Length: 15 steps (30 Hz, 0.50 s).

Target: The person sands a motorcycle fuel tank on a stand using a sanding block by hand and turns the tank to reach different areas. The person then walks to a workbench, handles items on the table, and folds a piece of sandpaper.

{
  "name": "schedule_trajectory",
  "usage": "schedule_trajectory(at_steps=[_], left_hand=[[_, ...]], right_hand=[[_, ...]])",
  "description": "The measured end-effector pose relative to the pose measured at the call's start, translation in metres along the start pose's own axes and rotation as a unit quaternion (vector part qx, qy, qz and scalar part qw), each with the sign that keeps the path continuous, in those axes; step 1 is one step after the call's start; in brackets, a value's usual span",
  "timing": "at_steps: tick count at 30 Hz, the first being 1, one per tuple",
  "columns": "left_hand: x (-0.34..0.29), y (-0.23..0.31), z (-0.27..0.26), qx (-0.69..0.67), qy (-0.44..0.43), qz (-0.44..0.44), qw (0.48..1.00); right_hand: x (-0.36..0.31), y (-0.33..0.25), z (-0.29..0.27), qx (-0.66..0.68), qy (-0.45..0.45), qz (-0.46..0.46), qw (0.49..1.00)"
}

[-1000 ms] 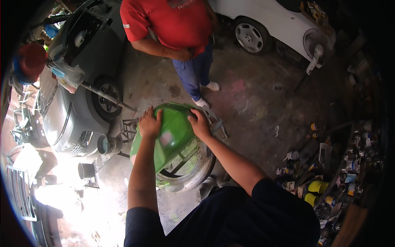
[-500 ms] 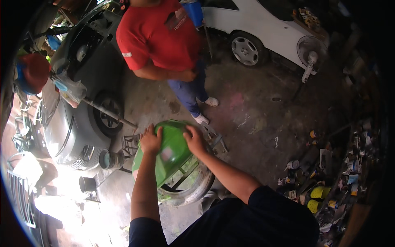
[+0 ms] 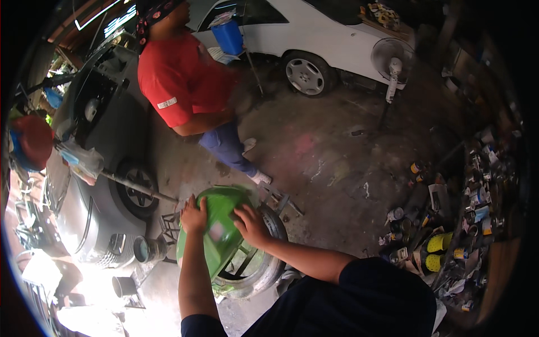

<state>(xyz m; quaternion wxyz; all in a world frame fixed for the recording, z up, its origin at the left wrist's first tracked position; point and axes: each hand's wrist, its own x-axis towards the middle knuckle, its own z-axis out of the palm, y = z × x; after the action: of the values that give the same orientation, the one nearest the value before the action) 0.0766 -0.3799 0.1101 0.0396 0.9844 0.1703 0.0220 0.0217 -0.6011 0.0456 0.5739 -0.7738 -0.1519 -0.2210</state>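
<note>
A glossy green painted panel [image 3: 223, 227] with a pale patch lies in front of me, its openwork part over a worn tire [image 3: 274, 263]. At the panel's upper left edge rests my left hand [image 3: 194, 217], open, the thumb apart from the other fingers. My right hand [image 3: 252, 227] touches the upper right side, open with fingers spread. The panel's underside is hidden.
Beyond the panel stands a person in a red shirt [image 3: 174, 84]. A grey car [image 3: 104, 208] is at the left, a white car [image 3: 331, 36] at the back. A fan [image 3: 394, 67] stands back right. Cans and clutter [image 3: 477, 196] line the right; a pole [image 3: 140, 188] juts from the left.
The view has shifted, so surroundings sit more to the left. The person in red has turned and stepped sideways. Both my hands stay on the green panel, the right one's fingers more spread.
</note>
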Motion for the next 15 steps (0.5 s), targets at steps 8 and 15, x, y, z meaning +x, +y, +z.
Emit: schedule_trajectory(at_steps=[8, 15], left_hand=[[0.001, 0.031, -0.005, 0.0, 0.002, 0.034, 0.999], [-0.005, 0.007, 0.003, 0.016, 0.036, 0.037, 0.999]], right_hand=[[0.062, 0.033, 0.0, -0.03, 0.032, 0.071, 0.997], [-0.023, 0.013, -0.013, -0.037, -0.014, -0.004, 0.999]])
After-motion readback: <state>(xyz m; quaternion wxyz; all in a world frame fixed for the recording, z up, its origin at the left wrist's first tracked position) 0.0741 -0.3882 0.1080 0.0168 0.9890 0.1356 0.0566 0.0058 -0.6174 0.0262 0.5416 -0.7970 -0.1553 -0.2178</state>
